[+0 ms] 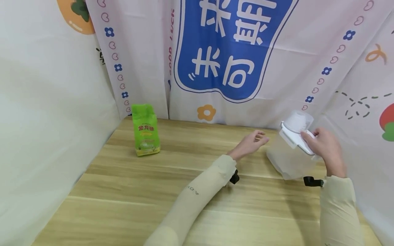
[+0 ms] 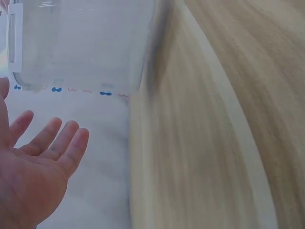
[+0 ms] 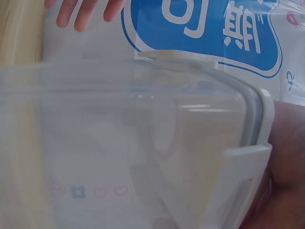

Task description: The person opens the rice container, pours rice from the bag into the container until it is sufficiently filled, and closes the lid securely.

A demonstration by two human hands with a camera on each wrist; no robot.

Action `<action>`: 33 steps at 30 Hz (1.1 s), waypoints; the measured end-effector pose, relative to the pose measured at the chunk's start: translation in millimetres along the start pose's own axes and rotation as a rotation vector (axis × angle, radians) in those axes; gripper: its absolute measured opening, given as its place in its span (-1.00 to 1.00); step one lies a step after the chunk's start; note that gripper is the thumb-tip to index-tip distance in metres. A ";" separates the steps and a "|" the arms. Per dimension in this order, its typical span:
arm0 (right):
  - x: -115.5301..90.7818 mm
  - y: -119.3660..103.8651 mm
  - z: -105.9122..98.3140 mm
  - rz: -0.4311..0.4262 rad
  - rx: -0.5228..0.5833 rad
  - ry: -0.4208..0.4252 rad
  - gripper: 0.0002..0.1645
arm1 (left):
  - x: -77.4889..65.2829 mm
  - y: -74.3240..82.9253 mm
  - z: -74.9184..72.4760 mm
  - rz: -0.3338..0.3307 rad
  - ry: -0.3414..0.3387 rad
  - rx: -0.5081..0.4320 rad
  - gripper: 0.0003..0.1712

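Observation:
My right hand (image 1: 327, 148) holds a clear plastic storage container (image 1: 290, 160) near the table's right edge, the thumb on top of its white lid (image 1: 298, 138). The container leans to one side. A translucent cup (image 1: 298, 121) sits on the lid. In the right wrist view, the see-through wall (image 3: 109, 129) and a white side clip (image 3: 236, 183) fill much of the frame. My left hand (image 1: 250, 144) is to the left of the container, apart from it, with nothing in its grasp. Its fingers (image 2: 62, 140) are loosely extended in the left wrist view.
A green printed packet (image 1: 146, 133) stands upright at the back left of the wooden table (image 1: 129, 191). Printed cloth (image 1: 144, 68) hangs along the back, and more white cloth (image 1: 52, 119) borders the sides. Black wrist cameras are strapped on both arms.

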State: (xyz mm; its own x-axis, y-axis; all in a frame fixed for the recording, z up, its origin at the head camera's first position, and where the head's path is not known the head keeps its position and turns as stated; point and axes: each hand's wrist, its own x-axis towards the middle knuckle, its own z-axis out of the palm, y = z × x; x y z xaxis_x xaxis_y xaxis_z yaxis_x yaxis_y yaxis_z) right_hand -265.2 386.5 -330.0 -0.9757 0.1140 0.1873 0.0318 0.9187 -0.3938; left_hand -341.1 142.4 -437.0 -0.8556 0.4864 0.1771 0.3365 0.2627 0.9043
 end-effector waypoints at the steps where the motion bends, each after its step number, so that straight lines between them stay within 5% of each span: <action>1: 0.4 -0.8 -0.4 -0.003 0.013 -0.001 -0.30 | -0.1 0.3 -1.5 0.001 -0.001 0.001 -0.41; 21: -0.4 -26.1 14.1 -0.134 0.277 0.010 -0.51 | -18.4 0.8 -46.3 -0.004 -0.153 0.000 -0.08; 33: 5.4 -43.6 28.9 -0.224 0.363 0.009 -0.57 | -37.8 -0.2 -66.6 0.007 -0.149 0.063 0.05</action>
State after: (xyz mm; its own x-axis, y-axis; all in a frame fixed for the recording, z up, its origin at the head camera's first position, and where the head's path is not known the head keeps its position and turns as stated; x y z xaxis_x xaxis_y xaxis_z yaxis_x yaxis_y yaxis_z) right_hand -278.1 336.1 -337.8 -0.9478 -0.0682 0.3116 -0.2606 0.7285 -0.6335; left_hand -335.0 68.5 -418.0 -0.7870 0.6053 0.1192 0.3700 0.3084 0.8763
